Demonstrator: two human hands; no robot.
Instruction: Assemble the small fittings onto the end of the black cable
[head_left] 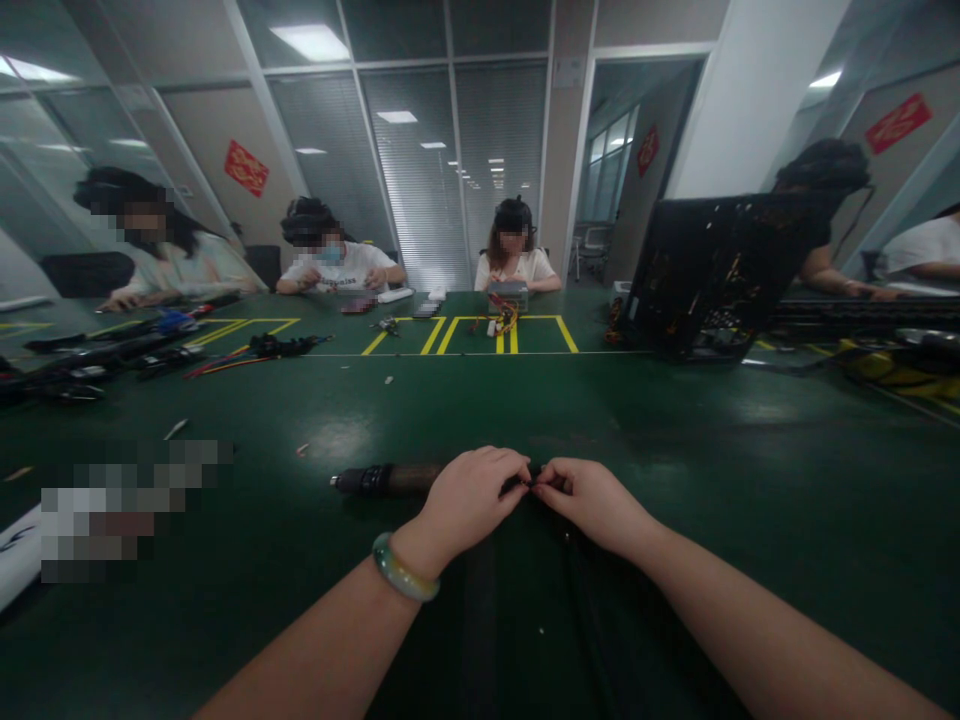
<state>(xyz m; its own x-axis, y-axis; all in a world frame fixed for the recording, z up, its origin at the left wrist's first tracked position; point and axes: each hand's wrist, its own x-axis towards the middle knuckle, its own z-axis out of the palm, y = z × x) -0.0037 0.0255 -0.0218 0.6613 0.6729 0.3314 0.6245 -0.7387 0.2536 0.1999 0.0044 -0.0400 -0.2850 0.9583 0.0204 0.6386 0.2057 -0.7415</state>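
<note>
A dark cylindrical tool, which looks like an electric screwdriver point(405, 480), lies across the green table, its black collar and silver tip to the left. My left hand point(472, 495) covers its right part, with the fingers curled and closed at its right end. There my right hand point(596, 500) meets it, thumb and forefinger pinched on a small dark part that the fingers mostly hide. Both sets of fingertips are almost touching. A thin dark cord-like shape runs over the table below my right hand. My left wrist wears a green and amber bangle.
A black computer case point(705, 280) stands at the back right. Bundles of dark cables point(112, 350) lie at the left. A white object point(22, 560), partly blurred out, is at the near left. Several people wearing headgear sit across the table point(465, 400).
</note>
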